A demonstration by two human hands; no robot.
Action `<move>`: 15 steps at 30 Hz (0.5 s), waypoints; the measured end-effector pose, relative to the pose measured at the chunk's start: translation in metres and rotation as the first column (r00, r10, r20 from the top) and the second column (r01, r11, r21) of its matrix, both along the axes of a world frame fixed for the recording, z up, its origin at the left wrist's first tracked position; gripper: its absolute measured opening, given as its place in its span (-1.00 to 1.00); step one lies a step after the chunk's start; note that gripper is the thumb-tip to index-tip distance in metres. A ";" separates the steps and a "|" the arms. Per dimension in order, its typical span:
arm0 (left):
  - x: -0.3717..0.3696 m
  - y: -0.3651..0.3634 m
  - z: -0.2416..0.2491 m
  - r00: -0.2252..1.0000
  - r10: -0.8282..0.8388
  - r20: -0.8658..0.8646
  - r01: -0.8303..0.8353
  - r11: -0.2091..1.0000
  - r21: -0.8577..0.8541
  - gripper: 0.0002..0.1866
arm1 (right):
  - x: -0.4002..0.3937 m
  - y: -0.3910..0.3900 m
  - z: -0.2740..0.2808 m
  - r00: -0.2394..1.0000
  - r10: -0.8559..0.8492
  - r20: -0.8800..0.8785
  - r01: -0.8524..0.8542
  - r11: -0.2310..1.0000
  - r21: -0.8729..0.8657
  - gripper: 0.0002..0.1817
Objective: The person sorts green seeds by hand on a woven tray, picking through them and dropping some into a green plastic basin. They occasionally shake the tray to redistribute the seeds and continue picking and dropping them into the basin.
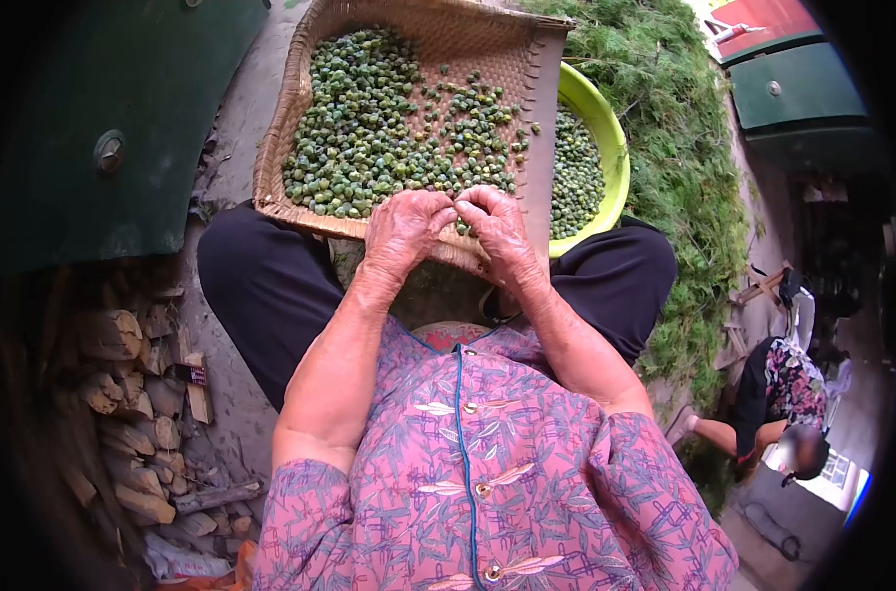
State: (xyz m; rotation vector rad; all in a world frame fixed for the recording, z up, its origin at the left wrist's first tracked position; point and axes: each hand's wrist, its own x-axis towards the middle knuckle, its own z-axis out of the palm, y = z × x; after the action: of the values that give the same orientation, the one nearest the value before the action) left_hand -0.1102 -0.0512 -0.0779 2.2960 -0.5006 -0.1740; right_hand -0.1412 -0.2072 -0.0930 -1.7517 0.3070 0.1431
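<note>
My left hand (pixel 406 231) and my right hand (pixel 497 231) meet over the near edge of a woven basket tray (pixel 468 54), fingertips pinched close together. What they pinch, if anything, is too small to make out. The tray rests at my lap and carries a heap of small round green cones or fruits (pixel 359 118), thick on the left and sparser toward the right. A few lie right beside my fingers. Partly beneath the tray's right side, a yellow-green basin (pixel 617 163) holds more of the same round green pieces (pixel 574 172).
Cut green branches (pixel 655 128) cover the ground on the right. Split firewood (pixel 123 424) is stacked at the lower left, under a dark green panel (pixel 84 128). Another person (pixel 788 394) sits low at the far right.
</note>
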 end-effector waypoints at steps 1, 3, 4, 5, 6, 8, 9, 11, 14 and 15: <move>0.001 0.001 0.001 0.999 -0.027 -0.029 0.029 0.997 0.073 -0.77 | -0.001 0.002 0.003 0.999 -0.032 -0.024 0.033 0.999 0.024 -0.84; 0.000 0.001 0.000 0.998 -0.040 -0.054 0.048 0.985 0.164 -0.81 | -0.003 -0.002 -0.001 0.995 -0.080 -0.060 0.086 0.991 0.098 -0.84; -0.001 0.002 -0.003 0.998 -0.043 -0.054 0.051 0.985 0.163 -0.81 | -0.004 -0.004 -0.003 0.987 -0.123 -0.103 0.139 0.975 0.171 -0.84; -0.003 0.002 -0.007 0.999 -0.051 0.000 0.050 0.981 0.190 -0.83 | -0.008 -0.004 0.005 0.995 -0.095 -0.025 0.097 0.989 0.114 -0.85; -0.003 0.003 -0.008 0.997 -0.061 0.054 0.048 0.975 0.216 -0.83 | -0.013 -0.004 0.015 0.995 -0.098 -0.026 0.101 0.988 0.113 -0.85; -0.002 0.003 -0.008 0.997 -0.065 0.032 0.057 0.977 0.204 -0.81 | -0.025 -0.006 0.033 0.971 0.225 -0.078 -0.228 0.973 -0.036 -0.88; -0.001 0.003 -0.009 0.998 -0.065 0.012 0.062 0.979 0.193 -0.79 | -0.034 -0.007 0.034 0.937 0.348 -0.027 -0.349 0.936 -0.051 -0.91; -0.002 0.002 -0.010 0.998 -0.062 0.029 0.057 0.984 0.169 -0.78 | -0.044 -0.006 0.034 0.824 0.564 0.050 -0.548 0.817 -0.178 -0.87; -0.004 0.001 -0.014 0.996 -0.059 0.063 0.048 0.987 0.153 -0.75 | -0.049 -0.005 0.033 0.706 0.695 0.138 -0.638 0.708 -0.302 -0.79; -0.004 0.002 -0.016 0.995 -0.072 0.074 0.057 0.982 0.180 -0.76 | -0.046 -0.005 0.039 0.733 0.670 0.118 -0.627 0.733 -0.264 -0.79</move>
State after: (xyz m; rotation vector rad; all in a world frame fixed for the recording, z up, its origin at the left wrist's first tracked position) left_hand -0.1140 -0.0496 -0.0938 2.4701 -0.6237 -0.1641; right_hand -0.1875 -0.2121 -0.0537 -2.0015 -0.4908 0.4490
